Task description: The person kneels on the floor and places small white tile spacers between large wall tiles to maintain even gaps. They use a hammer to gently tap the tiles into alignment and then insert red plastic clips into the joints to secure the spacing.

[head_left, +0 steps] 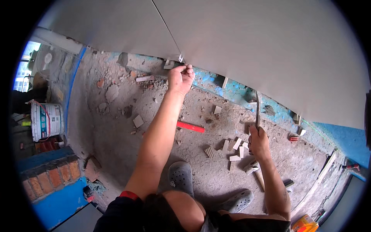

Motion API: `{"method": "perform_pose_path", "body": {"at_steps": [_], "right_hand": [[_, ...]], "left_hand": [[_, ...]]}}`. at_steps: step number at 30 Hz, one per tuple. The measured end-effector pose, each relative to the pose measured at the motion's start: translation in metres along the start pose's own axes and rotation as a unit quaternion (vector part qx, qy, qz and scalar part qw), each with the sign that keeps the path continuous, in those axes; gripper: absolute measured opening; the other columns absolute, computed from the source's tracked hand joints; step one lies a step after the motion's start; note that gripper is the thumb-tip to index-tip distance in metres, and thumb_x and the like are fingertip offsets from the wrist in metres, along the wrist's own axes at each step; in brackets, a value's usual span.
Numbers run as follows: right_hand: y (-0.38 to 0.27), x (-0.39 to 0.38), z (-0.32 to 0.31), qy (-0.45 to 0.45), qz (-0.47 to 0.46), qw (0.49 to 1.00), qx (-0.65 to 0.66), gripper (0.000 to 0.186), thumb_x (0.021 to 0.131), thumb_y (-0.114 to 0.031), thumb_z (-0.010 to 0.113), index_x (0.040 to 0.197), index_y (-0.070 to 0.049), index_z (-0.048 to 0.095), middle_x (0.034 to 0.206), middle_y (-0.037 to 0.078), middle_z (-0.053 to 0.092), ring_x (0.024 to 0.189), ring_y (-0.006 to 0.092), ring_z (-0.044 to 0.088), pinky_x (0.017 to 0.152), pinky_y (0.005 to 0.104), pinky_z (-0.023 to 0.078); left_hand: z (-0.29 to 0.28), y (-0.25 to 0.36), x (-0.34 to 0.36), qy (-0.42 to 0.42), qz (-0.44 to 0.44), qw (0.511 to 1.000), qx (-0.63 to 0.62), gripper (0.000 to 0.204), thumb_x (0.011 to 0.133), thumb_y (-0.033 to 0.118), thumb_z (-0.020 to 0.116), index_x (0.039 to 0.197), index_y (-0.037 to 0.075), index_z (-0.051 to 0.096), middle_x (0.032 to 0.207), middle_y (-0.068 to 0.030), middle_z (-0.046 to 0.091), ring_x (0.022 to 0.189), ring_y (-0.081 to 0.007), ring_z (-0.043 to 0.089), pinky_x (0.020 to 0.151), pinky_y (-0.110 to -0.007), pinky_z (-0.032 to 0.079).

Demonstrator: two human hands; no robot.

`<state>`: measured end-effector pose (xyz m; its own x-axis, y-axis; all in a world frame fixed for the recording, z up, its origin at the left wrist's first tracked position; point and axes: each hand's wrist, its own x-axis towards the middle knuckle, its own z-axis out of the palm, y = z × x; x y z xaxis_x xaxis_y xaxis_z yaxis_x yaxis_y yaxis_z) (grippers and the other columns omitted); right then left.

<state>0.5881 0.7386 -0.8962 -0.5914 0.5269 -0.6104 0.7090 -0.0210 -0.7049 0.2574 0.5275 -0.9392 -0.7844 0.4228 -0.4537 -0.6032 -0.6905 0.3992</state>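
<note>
Head view, looking down at a rough concrete floor (127, 143) strewn with rubble, at the foot of a wall clad in two large grey tiles (270, 50) that meet at one thin vertical joint. The left hand (180, 78) reaches to the bottom of that joint, its fingers pinched closed on a small white clip (180, 58) at the tiles' lower edge; how firmly it grips cannot be told. The right hand (258, 141) is wrapped closed around the handle of one narrow metal blade tool (257, 109), held upright with its tip near the tile edge. Just beside the right hand lies a scatter of roughly eight pale wedges (235, 149) on the floor. One red flat bar (191, 127) lies between the two forearms. Two grey perforated clogs (181, 177) show at the lower edge. At far left stand one white bucket (45, 120) and one low brick course (50, 178) above a blue painted band.
</note>
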Motion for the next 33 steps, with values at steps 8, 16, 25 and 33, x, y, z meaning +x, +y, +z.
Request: {"method": "perform_pose_path", "body": {"at_steps": [8,16,25,33], "right_hand": [[0.006,0.004,-0.002,-0.003,-0.004,1.000,0.002,0.028,0.102,-0.033,0.053,0.087,-0.009,0.050,0.061,-0.004,0.042,0.047,0.0068,0.038,0.042,0.0258,0.034],[0.003,0.002,-0.003,0.001,-0.001,1.000,-0.016,0.035,0.100,-0.036,0.051,0.086,-0.004,0.053,0.062,0.003,0.049,0.052,0.0151,0.047,0.048,0.0325,0.039],[0.000,0.003,-0.005,0.012,0.008,0.996,-0.092,0.049,0.098,-0.044,0.049,0.092,0.003,0.059,0.070,0.017,0.060,0.068,0.0302,0.061,0.064,0.0430,0.046],[-0.011,-0.004,-0.003,0.043,-0.029,0.990,-0.129,0.048,0.099,-0.042,0.052,0.084,0.003,0.059,0.065,0.011,0.059,0.058,0.0217,0.059,0.056,0.0400,0.046]], "left_hand": [[0.003,0.000,-0.001,0.033,0.008,0.999,0.037,0.006,0.088,0.004,0.050,0.085,0.002,0.056,0.076,-0.0094,0.060,0.063,-0.0195,0.052,0.061,-0.032,0.041],[0.005,0.001,-0.009,0.036,0.024,0.994,0.104,0.003,0.086,0.007,0.054,0.085,0.006,0.057,0.075,-0.0074,0.061,0.061,-0.0175,0.050,0.064,-0.032,0.040],[0.023,-0.021,-0.037,0.058,0.115,0.939,0.318,0.007,0.089,0.012,0.058,0.090,0.006,0.061,0.073,-0.0043,0.061,0.058,-0.0144,0.053,0.057,-0.033,0.042],[0.061,-0.105,-0.062,-0.048,0.226,0.407,0.883,0.044,0.098,0.042,0.052,0.092,0.000,0.063,0.082,-0.0184,0.071,0.077,-0.0362,0.071,0.070,-0.048,0.057]]}}
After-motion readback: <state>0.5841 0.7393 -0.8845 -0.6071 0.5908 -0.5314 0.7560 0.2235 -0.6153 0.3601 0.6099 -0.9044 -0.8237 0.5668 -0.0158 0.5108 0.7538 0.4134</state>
